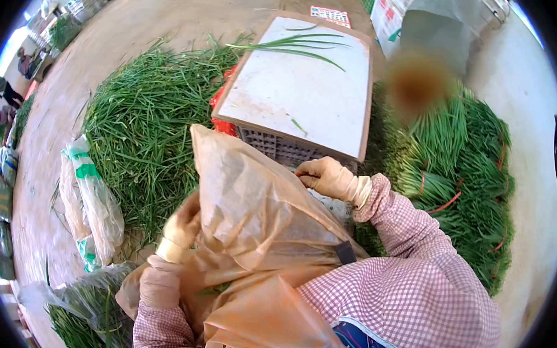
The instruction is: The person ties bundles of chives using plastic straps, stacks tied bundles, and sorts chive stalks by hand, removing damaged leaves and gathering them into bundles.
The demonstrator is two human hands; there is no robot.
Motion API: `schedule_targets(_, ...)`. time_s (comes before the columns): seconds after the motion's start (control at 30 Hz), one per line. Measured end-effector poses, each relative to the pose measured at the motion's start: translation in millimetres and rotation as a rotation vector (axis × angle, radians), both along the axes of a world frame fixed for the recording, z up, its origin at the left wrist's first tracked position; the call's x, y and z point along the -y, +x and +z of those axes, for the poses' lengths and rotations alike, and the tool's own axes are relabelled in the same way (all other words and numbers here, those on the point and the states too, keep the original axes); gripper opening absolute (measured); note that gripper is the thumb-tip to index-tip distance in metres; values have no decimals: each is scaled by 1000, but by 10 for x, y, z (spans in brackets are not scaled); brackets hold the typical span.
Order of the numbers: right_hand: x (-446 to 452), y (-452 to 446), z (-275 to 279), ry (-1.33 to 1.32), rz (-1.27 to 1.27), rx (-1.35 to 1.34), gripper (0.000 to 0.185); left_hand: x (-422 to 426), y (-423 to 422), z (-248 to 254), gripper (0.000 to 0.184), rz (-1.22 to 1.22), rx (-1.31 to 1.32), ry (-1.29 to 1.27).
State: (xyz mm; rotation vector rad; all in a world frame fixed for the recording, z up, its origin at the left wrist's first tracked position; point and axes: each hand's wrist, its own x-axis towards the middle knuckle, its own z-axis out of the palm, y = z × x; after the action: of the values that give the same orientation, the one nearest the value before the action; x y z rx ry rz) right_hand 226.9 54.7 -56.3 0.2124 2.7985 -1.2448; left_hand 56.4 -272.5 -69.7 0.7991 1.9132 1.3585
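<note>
A tan, translucent plastic apron [249, 208] drapes over my lap and rises to a peak in front of me. At its left edge is my left hand [183, 226], in a pale glove. Motion blurs this hand, and its fingertips are partly hidden by the plastic. My right hand [329, 176], also gloved, has its fingers curled at the apron's right edge, close to the board. Below that hand shows a bit of patterned cloth [333, 207]. Ahead, a white board [299, 86] lies on a dark plastic crate [277, 147], with a few green stalks [296, 45] on it.
Loose green stalks [142, 131] are heaped on the floor at left, near folded plastic bags [90, 201]. Bundled greens [456, 163] with red ties are stacked at right. A bag of greens [92, 313] stands lower left. White boxes [391, 11] and distant people [7, 90] appear farther off.
</note>
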Motion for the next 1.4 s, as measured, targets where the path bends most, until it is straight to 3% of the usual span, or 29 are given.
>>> schedule_targets(0.03, 14, -127, 231, -2, 0, 19, 19, -41, 64, 245, 54, 17, 159, 1)
schedule_targets(0.1, -68, -336, 433, -376, -280, 63, 18, -152, 33, 113, 54, 189, 489, 4)
schedule_targets(0.2, -177, -625, 521, -507, -235, 9, 15, -199, -74, 239, 52, 320, 656, 228)
schedule_targets(0.23, -180, -736, 548, -523, -215, 27, 15, -163, -108, 213, 52, 348, 660, 237)
schedule_targets(0.37, -131, -1293, 588, -510, -69, 21, 19, -58, -155, 382, 41, 177, 193, -275)
schedule_targets(0.43, 5, -1620, 696, -456, 48, 116, 25, 30, -223, 378, 34, 271, 210, -377)
schedule_targets(0.47, 117, -1754, 776, -439, 144, 203, 30, 90, -275, 255, 31, 351, 267, -256)
schedule_targets(0.5, 226, -1870, 638, -439, 167, 216, 30, 150, -297, 129, 28, 430, 323, -134)
schedule_targets(0.53, 333, -1974, 410, -167, 275, 74, 32, 167, -305, 108, 26, 450, 315, -100)
schedule_targets(0.57, 431, -2059, 248, 102, 378, -72, 34, 191, -301, 137, 26, 469, 327, -101)
schedule_targets(0.6, 537, -2169, 208, 96, 394, -64, 34, 214, -295, 237, 28, 381, 191, -222)
schedule_targets(0.63, 631, -2301, 171, -76, 458, 198, 35, 231, -294, 279, 31, 286, 54, -342)
schedule_targets(0.67, 696, -2384, 130, -247, 516, 463, 37, 262, -241, 246, 40, 300, 62, -278)
schedule_targets(0.7, 731, -2409, 53, -251, 530, 473, 37, 269, -186, 237, 40, 313, 72, -285)
schedule_targets(0.77, 773, -2438, -176, -656, 523, 680, 24, 261, -125, 263, 42, 368, 177, -182)
schedule_targets(0.8, 800, -2431, -266, -582, 500, 593, 18, 285, -163, 332, 35, 282, 357, -294)
schedule_targets(0.9, 637, -2299, -1090, -658, 378, 473, 21, 313, -198, 233, 31, 266, 486, -266)
schedule_targets(0.93, 636, -2121, -1321, -582, 209, 545, 20, 284, -219, 162, 29, 407, 456, -378)
schedule_targets(0.97, 622, -1975, -1449, -575, 207, 546, 20, 260, -249, 170, 30, 525, 393, -354)
schedule_targets(1.0, 596, -1855, -1546, -681, 43, 414, 21, 266, -288, 93, 32, 521, 258, -306)
schedule_targets(1.07, 494, -1955, -1717, -623, 11, 388, 24, 210, -325, 54, 35, 518, 136, -254)
schedule_targets(1.1, 444, -2006, -1803, -594, -5, 376, 25, 82, -348, 162, 38, 458, -58, -170)
schedule_targets(1.17, 553, -2238, -1342, -77, 94, 358, 27, -155, -434, 348, 43, 303, -299, 26)
schedule_targets(1.2, 462, -2285, -1690, -274, 72, 392, 27, -288, -461, 241, 41, 221, -190, 142)
schedule_targets(1.23, 517, -2345, -1695, -469, 40, 430, 26, -410, -494, 206, 40, 140, -82, 256)
schedule_targets(1.27, 450, -2294, -1651, -373, 278, 441, 27, -446, -511, 199, 40, 36, 58, 184)
schedule_targets(1.3, 589, -2355, -1223, -238, 424, 461, 29, -442, -547, 251, 40, -67, 197, 110)
schedule_targets(1.33, 739, -2418, -769, -108, 571, 463, 31, -413, -465, -112, 42, -134, -444, 224)
schedule_targets(1.4, 797, -2680, -425, 89, 664, 362, 32, -591, -256, -405, 43, 37, 481, 460)
